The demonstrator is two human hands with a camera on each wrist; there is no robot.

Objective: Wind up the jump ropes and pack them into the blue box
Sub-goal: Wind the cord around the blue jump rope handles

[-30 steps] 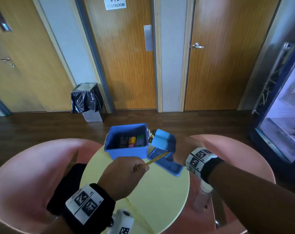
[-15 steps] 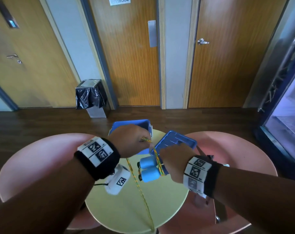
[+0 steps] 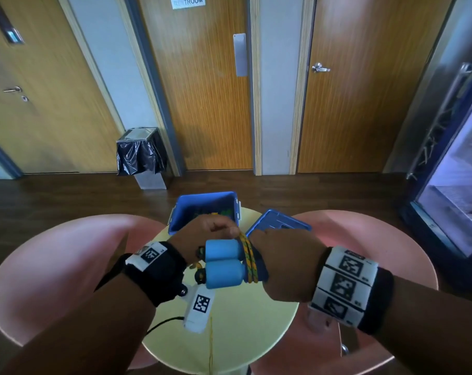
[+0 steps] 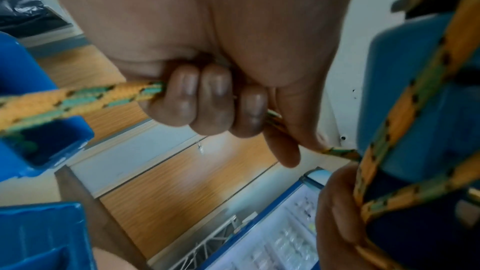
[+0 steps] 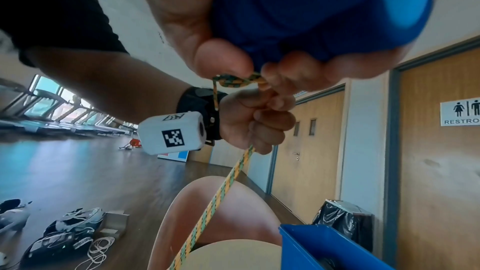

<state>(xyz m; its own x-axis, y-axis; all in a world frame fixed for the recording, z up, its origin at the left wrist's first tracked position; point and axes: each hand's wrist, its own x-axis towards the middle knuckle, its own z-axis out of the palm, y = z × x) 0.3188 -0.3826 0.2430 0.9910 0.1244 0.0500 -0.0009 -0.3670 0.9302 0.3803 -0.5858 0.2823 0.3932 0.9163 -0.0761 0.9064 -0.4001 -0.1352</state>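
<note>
My right hand (image 3: 281, 266) grips two light-blue jump rope handles (image 3: 224, 263) side by side above the round table (image 3: 229, 334). Turns of yellow-green rope (image 3: 248, 259) lie wound round the handles. My left hand (image 3: 208, 236) holds the rope in a fist just behind the handles; the left wrist view shows its fingers (image 4: 207, 98) curled over the rope (image 4: 78, 100). The loose rope (image 5: 213, 206) hangs down past the table's edge. The blue box (image 3: 205, 209) stands open at the table's far side with coloured items inside, partly hidden by my left hand.
The blue lid (image 3: 278, 226) lies to the right of the box. Pink chairs (image 3: 53, 266) flank the table on both sides. A bin with a black bag (image 3: 140, 155) stands by the wooden doors. A glass-fronted fridge (image 3: 456, 198) is at the right.
Both hands rose and came together over the table. The handles moved from beside the box up towards me, and the left hand has laid more turns of rope round them.
</note>
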